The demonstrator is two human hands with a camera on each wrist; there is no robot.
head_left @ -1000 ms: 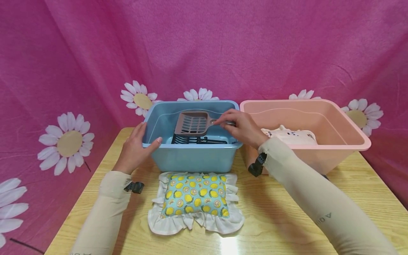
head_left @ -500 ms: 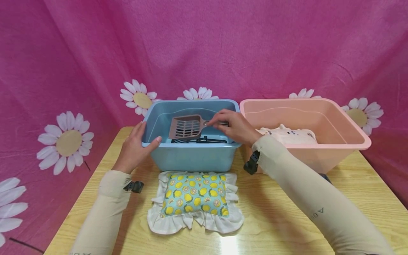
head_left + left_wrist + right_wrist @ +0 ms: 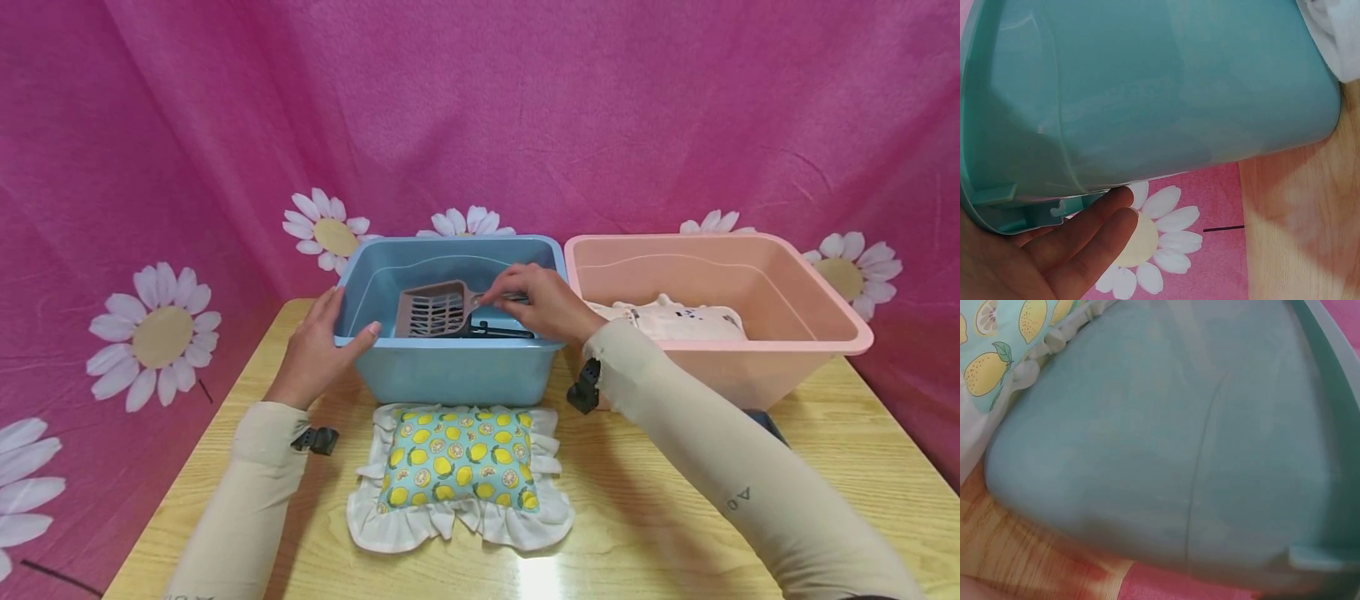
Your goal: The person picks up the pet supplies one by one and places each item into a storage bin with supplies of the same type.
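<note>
My right hand (image 3: 542,302) pinches the handle of a grey-brown slotted litter scoop (image 3: 405,312). The scoop's head is down inside the blue tub (image 3: 457,375), over a black tool (image 3: 501,331) lying at the bottom. The scoop covers most of the black tool; part of its thin handle shows. At the tub's front left corner, my left hand (image 3: 318,346) rests with thumb along the front rim and the other fingers at the left side. Its straight fingers (image 3: 1088,256) show beside the tub wall in the left wrist view. The right wrist view shows mostly the tub's outer wall (image 3: 1116,437).
A pink tub (image 3: 750,250) stands right beside the blue one, with a cream patterned cushion (image 3: 686,321) inside. In front of the blue tub lies a lemon-print pillow (image 3: 461,458) with white frills. A pink daisy-print cloth (image 3: 600,125) hangs behind the wooden table (image 3: 637,517).
My right hand has moved left and lower with the litter scoop, whose head has sunk deeper into the blue tub and now hides more of the black tool. The left hand has stayed put.
</note>
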